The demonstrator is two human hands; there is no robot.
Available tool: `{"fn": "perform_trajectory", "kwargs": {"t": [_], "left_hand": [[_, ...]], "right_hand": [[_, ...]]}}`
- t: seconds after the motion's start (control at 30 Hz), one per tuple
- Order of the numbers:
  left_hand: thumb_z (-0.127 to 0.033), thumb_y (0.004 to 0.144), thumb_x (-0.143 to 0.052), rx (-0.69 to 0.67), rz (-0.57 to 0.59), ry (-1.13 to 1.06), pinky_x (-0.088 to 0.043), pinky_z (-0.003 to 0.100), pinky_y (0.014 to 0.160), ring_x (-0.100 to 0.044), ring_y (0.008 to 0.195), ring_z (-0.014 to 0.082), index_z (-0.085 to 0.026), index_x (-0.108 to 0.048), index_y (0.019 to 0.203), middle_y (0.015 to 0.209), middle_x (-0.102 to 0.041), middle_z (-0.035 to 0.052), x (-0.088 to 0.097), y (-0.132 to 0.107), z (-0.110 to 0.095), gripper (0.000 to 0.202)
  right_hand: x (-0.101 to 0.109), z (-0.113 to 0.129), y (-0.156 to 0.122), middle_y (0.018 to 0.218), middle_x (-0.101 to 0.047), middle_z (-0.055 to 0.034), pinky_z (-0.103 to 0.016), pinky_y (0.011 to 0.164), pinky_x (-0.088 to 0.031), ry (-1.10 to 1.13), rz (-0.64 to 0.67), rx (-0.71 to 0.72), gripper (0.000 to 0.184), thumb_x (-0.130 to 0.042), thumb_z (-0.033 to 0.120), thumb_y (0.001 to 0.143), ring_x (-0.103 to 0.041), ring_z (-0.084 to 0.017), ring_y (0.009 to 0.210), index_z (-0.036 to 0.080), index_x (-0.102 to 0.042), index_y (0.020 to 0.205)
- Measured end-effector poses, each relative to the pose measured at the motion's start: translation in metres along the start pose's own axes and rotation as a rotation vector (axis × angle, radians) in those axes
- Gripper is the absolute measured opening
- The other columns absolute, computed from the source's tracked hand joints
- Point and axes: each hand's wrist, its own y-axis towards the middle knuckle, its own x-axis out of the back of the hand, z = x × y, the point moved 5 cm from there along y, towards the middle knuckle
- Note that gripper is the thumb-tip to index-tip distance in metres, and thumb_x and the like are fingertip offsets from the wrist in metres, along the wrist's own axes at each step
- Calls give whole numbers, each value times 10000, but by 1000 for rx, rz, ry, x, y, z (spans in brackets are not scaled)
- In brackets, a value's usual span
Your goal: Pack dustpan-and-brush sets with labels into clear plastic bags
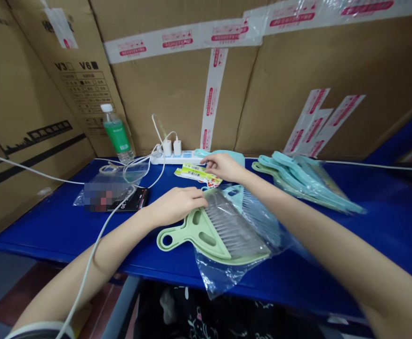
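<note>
A light green dustpan with a brush (206, 230) nested in it lies partly in a clear plastic bag at the table's front, its looped handle pointing left. My left hand (181, 205) is closed on its upper edge, fingertips partly hidden. Beneath and behind it is a light blue dustpan and brush set (258, 212), also in clear plastic. My right hand (223, 167) is over the yellow-green printed cards (193, 172), with its fingers bent together at their upper edge. Whether a card is pinched there I cannot tell. Behind that hand lies another light blue piece (232, 155).
Several bagged blue and green dustpan sets (304, 181) are piled on the right of the blue table (156, 256). A power strip (191, 160) with white chargers, a bottle (117, 134) and a dark box (130, 200) stand at the back left. A white cable crosses my left arm. Cardboard (177, 94) walls the back.
</note>
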Motion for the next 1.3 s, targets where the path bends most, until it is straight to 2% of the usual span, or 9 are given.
{"fn": "perform_trajectory", "kwargs": {"t": [0.2, 0.37, 0.47, 0.57, 0.67, 0.9, 1.1, 1.2, 1.3], "left_hand": [[-246, 931, -451, -42, -40, -102, -425, 269, 663, -548, 719, 157, -159, -597, 841, 751, -607, 21, 16, -2, -14, 192], [-501, 783, -645, -9, 158, -356, -332, 235, 517, -497, 579, 113, -186, -497, 703, 639, -522, -42, 19, -6, -23, 357], [-561, 659, -725, 59, 226, -383, -288, 236, 495, -475, 546, 108, -197, -455, 712, 637, -502, -60, 20, -12, -19, 456], [-482, 584, -803, 144, 326, -360, -282, 233, 495, -467, 536, 102, -197, -454, 747, 695, -524, -58, 19, -17, -12, 480], [-296, 622, -792, 231, 378, -297, -324, 228, 531, -531, 621, 123, -194, -474, 782, 785, -549, -35, 19, -21, -6, 371], [-48, 660, -516, 370, 378, -207, -329, 222, 540, -518, 609, 130, -205, -401, 795, 694, -534, -39, 18, -26, 18, 237], [-54, 605, -471, 349, 285, -217, -318, 230, 556, -465, 571, 116, -207, -386, 774, 669, -506, -45, 21, -23, 27, 243], [-57, 598, -453, 363, 240, -228, -327, 234, 571, -487, 598, 123, -206, -394, 776, 687, -517, -39, 25, -22, 29, 239], [-54, 596, -436, 394, 205, -228, -338, 237, 580, -515, 637, 136, -206, -399, 779, 714, -531, -29, 27, -22, 32, 240]], "right_hand": [[-5, -1, 14, 966, -676, -119, -313, 778, -442, -83, -51, 61, 287, -619, 53, 723, -620, -206, 838, 117, -676, 997], [14, -15, -24, 867, -691, -78, -322, 764, -456, -209, -1, 124, 248, -505, 80, 786, -630, -210, 823, 184, -693, 909], [20, -27, -54, 937, -704, -99, -362, 784, -474, -231, 29, 100, 277, -465, 152, 831, -639, -236, 868, 180, -683, 1000], [15, -32, -78, 1093, -681, -141, -420, 876, -467, -222, 66, 96, 315, -470, 212, 847, -610, -275, 1012, 153, -664, 1088], [5, -31, -88, 1132, -668, -152, -465, 917, -457, -211, 121, 115, 348, -459, 222, 857, -583, -295, 1063, 141, -650, 1137], [-2, -33, -93, 1130, -674, -115, -463, 916, -469, -210, 116, 144, 434, -389, 85, 821, -582, -267, 1051, 189, -651, 1151], [4, -41, -99, 1116, -689, -71, -395, 916, -478, -121, 184, 162, 538, -409, -19, 678, -599, -232, 1057, 222, -678, 1077], [20, -37, -99, 1114, -682, -98, -404, 909, -473, -121, 64, 77, 536, -385, -41, 648, -604, -239, 1053, 189, -673, 1037], [42, -22, -104, 949, -691, -104, -399, 793, -503, -28, -161, -18, 309, -402, 77, 776, -644, -232, 885, 181, -639, 945]]}}
